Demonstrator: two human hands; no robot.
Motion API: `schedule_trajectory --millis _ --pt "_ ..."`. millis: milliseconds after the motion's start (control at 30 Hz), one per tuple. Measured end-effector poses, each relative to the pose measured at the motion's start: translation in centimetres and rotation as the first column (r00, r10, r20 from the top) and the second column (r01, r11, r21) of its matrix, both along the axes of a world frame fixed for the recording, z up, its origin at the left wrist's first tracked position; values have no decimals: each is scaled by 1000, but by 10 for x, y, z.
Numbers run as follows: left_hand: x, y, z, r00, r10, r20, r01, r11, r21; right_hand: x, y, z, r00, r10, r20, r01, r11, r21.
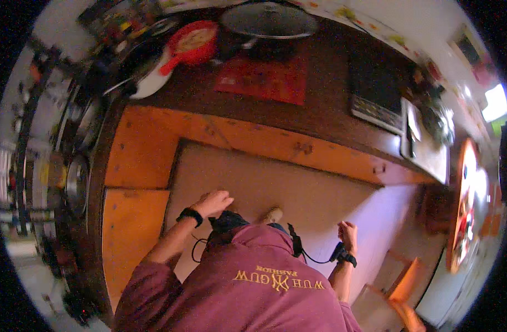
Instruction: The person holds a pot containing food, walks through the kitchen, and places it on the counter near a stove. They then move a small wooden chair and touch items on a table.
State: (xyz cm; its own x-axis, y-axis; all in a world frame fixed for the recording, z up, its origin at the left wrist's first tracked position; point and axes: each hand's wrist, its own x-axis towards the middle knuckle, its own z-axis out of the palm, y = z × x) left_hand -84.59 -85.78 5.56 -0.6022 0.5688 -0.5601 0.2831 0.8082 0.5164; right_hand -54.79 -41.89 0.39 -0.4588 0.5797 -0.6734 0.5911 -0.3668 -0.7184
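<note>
My left hand [214, 202] hangs over the brown floor [257, 174], beside an orange wooden cabinet front [137, 224]. Its fingers curl inward, and nothing shows in them. A black band [190, 216] circles that wrist. Lower to the right, my right hand [348, 237] is held in a loose fist over the floor, apart from any furniture, with no object seen in it. Around the right wrist sits a black strap [349, 259] with a small dark device, from which a cable runs toward my waist. One shoe [273, 215] shows below me.
Ahead runs a dark countertop [328, 114]. On it are a red handled pan or bowl [195, 43], a white plate [151, 85], a large round grey lid or pan [270, 20], a red mat [263, 81] and a pale tray [434, 159]. An orange wooden piece [403, 282] stands lower right.
</note>
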Motion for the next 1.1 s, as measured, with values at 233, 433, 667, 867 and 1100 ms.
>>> schedule_trajectory --millis 233,433,667,867,1100 --pt "29 -78 52 976 208 -70 -205 978 40 -52 -21 2 957 258 130 -258 966 -20" --pt "27 -137 73 968 251 -21 -251 968 -20 -118 -21 -56 804 595 -8 -590 799 116" --pt "5 -181 59 941 337 36 -337 941 -4 -202 -105 -32 794 605 -58 -600 796 83" --pt "-8 -219 32 966 245 80 -240 969 -64 -247 -144 -36 910 413 -34 -415 908 -53" --pt "-2 -235 6 958 254 134 -251 967 -35 -261 -134 -58 958 286 -22 -284 957 50"
